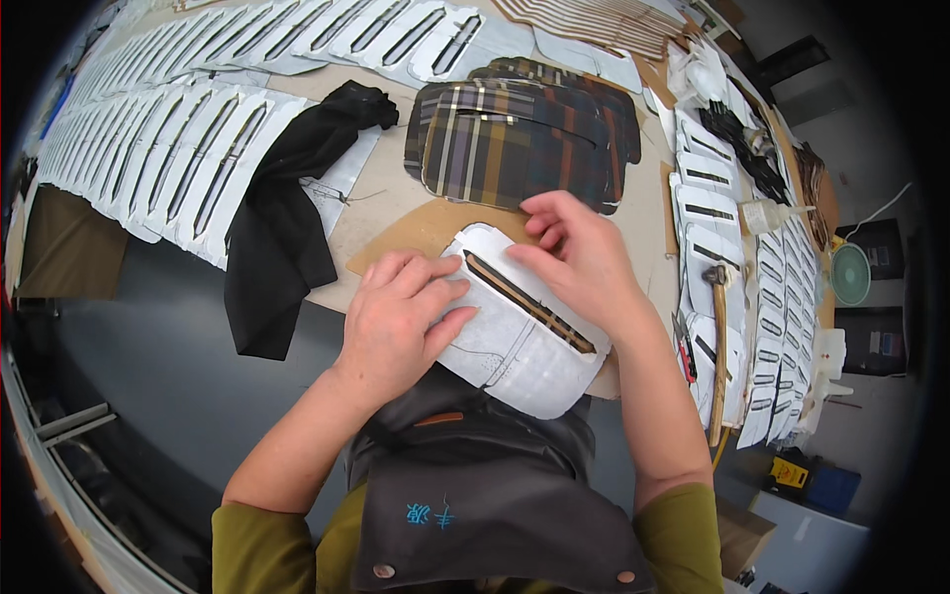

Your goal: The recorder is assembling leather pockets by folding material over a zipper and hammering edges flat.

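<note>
A white-backed fabric panel [534, 376] with rounded corners lies at the near edge of the table, slanting down to the right. A long narrow slot runs across it, showing dark and tan plaid cloth. My left hand [396, 322] rests on the panel's left side, fingertips spread beside the slot's upper end. Over the panel's upper right edge hovers my right hand [584, 262], its thumb apart from loosely curled fingers, holding nothing I can see. A brown sheet [426, 235] lies partly under the panel. Just beyond my right hand is a stack of plaid fabric pieces [485, 139].
Black cloth [282, 218] drapes over the table edge at left. Rows of overlapping white slotted panels [148, 158] cover the left and far sides. Along the right lie a wooden-handled hammer [719, 356], red-handled snips [687, 364], a squeeze bottle [762, 217] and more white panels.
</note>
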Tool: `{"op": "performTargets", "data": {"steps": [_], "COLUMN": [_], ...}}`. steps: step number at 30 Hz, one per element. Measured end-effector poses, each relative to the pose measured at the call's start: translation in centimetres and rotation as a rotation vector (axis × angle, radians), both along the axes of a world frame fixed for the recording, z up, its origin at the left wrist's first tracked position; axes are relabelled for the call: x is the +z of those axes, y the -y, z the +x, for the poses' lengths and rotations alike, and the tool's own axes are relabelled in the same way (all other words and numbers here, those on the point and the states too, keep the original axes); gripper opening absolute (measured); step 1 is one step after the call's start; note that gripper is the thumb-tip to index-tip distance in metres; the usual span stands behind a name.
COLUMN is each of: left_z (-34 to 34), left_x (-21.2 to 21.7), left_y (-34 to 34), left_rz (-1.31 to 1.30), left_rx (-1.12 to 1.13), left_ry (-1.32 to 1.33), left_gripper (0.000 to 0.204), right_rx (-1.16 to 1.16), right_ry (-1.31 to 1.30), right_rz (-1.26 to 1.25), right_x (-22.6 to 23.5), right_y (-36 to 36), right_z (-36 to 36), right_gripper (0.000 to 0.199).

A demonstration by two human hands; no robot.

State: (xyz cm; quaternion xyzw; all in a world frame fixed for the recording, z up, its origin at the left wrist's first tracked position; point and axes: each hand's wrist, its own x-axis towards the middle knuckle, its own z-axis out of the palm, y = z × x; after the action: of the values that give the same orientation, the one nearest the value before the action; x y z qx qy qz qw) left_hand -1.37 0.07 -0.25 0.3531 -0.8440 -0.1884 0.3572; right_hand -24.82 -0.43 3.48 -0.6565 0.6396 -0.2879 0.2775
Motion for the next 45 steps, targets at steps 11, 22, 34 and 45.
{"op": "performTargets", "data": {"steps": [11,22,34,45], "left_z": [0.5,-0.3,-0.3,-0.1], "left_x": [4.3,1.0,1.3,1.2], "left_y": [-1.5,0.3,0.8,0.9], "left_rz": [-0.018,0.116,0.180,0.176], "left_rx": [-0.038,-0.114,-0.065,-0.069], "left_ry": [-0.160,0.072,0.093,0.105], "left_gripper": [0.020,0.037,0.037,0.032], "right_rx": [-0.304,-0.197,0.166,0.159], "right_ry": [0.786,0.270,-0.247,-0.117], "right_rz": [-0.036,0.866,-0.055,-0.252], "right_x": [1.8,5.3,1.4,-1.8], "right_y": [0.0,-12.9,-5.1,-5.1], "right_z": [-3.4,-6.6,2.1,3.5], "right_gripper": [0.024,0.013,0.021,0.018]}}
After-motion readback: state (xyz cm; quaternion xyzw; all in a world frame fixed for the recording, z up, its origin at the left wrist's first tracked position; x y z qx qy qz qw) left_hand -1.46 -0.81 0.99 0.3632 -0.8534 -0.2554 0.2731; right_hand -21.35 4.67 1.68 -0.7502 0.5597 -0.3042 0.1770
